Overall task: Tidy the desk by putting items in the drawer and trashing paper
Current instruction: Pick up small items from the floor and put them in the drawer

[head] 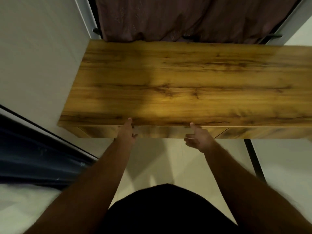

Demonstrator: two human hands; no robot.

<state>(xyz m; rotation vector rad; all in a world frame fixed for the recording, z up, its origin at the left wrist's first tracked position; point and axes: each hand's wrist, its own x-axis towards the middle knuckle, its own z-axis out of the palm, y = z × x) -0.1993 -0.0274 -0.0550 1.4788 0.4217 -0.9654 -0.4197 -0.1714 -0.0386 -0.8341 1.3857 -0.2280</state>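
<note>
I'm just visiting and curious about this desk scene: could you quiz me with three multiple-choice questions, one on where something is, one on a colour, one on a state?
1. Where are the person's two bare hands?
A. Flat on the middle of the desk top
B. At the front edge of the desk, on the drawer front
C. On the curtain

2. What colour is the fabric curtain behind the desk?
A. Dull reddish brown
B. Bright green
C. White

3. What state is the drawer in?
A. Pulled fully out
B. Taken out, lying on the floor
C. Shut or very nearly shut

Answers: 1 B, the left hand and right hand meet the wooden drawer front under the brown wood-grain desk top. 2 A, the curtain hangs reddish brown. 3 C, no drawer interior shows.
</note>
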